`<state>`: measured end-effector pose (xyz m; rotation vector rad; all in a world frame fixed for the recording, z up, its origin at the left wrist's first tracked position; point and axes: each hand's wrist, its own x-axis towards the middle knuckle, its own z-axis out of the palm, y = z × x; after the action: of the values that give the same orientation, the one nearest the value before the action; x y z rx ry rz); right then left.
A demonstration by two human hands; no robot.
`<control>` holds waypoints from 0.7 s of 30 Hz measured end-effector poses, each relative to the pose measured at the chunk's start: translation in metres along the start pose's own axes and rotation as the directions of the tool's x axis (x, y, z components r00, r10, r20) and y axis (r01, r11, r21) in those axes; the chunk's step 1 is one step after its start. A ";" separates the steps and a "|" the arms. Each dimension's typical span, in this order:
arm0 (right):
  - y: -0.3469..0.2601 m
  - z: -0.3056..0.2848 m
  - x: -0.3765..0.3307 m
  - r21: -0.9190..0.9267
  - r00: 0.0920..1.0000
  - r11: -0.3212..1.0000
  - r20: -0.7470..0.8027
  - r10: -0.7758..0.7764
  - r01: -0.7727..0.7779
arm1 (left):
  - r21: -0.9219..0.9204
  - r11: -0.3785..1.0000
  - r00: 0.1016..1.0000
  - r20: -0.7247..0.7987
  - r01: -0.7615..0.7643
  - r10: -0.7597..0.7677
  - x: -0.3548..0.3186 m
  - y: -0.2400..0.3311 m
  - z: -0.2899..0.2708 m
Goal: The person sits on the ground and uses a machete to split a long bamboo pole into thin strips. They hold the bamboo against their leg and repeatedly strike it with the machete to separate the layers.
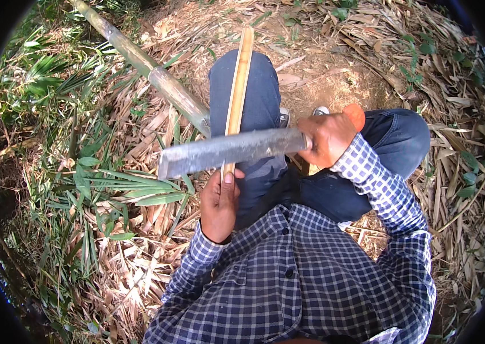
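A split bamboo strip (239, 86), pale on its hollow inner face, stands lengthwise over my left thigh. My left hand (220, 202) pinches its near end, thumb on top. In my right hand (328, 137) is a machete, gripped by its orange handle (355, 116). The wide grey blade (231, 151) points left and crosses over the strip just beyond my left thumb. Part of the strip is hidden under the blade, and whether the two touch I cannot tell.
A long bamboo pole (165, 86) slants from the far left down to my left knee (242, 69). Dry bamboo leaves (139, 281) cover the ground, with green leafy plants (53, 80) on the left. My right knee (403, 135) is bent outward.
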<state>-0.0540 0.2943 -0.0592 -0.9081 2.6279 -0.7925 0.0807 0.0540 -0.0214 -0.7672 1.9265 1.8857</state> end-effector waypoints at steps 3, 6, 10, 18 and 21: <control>0.029 -0.006 0.023 -0.049 0.988 0.988 -0.052 0.146 -0.148 | -0.053 0.998 0.999 0.017 0.038 -0.037 -0.005 0.004 -0.001; 0.031 -0.012 0.035 -0.031 0.962 0.967 -0.120 0.246 -0.251 | -0.096 0.993 0.997 0.011 0.072 -0.072 -0.006 0.010 -0.002; 0.012 -0.007 0.015 0.043 0.999 0.999 0.017 0.030 -0.031 | -0.124 0.988 0.996 0.027 0.091 -0.088 -0.006 0.004 -0.006; 0.054 -0.014 0.049 -0.009 0.939 0.955 -0.186 0.289 -0.296 | -0.115 0.991 0.998 0.015 0.065 -0.064 -0.009 0.006 -0.007; 0.039 -0.012 0.034 -0.037 0.990 0.990 -0.025 0.138 -0.139 | -0.099 0.994 0.998 0.008 0.056 -0.055 -0.007 -0.002 -0.009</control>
<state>-0.1046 0.3039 -0.0732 -0.7197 2.6997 -0.7241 0.0889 0.0463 -0.0184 -0.8357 1.8007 1.9602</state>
